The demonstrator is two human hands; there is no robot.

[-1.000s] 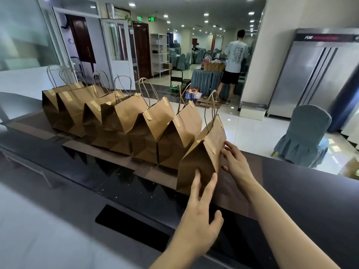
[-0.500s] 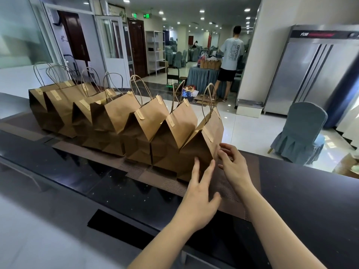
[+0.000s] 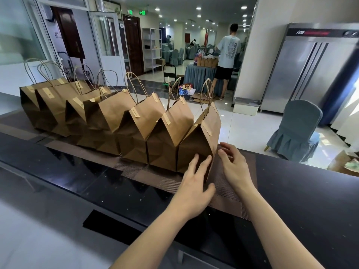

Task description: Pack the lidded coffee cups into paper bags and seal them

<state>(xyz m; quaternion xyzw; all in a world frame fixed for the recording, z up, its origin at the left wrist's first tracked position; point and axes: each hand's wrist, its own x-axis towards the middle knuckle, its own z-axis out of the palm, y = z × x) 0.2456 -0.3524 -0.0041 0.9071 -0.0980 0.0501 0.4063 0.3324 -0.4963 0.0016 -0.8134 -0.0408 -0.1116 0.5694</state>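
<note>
Several sealed brown paper bags [image 3: 108, 117] with twisted handles stand in a row on a brown woven mat [image 3: 229, 193] on the black counter. The nearest bag [image 3: 202, 140] stands upright at the right end, its top folded shut with a paper sticker. My left hand [image 3: 196, 183] lies with straight fingers against that bag's near side. My right hand [image 3: 235, 166] is just right of the bag's lower edge, fingers loosely spread; contact with the bag is unclear. No cups are visible.
The black counter [image 3: 310, 200] runs across the view, with a grey surface [image 3: 38, 239] below it at left. Beyond it are a covered blue chair [image 3: 297, 131], a steel cabinet [image 3: 310, 74], and a person [image 3: 227, 57] standing at a draped table with more bags.
The nearest bag has been slid left and away, up against the row, and stands straighter. Both hands followed it; my right hand came off its side.
</note>
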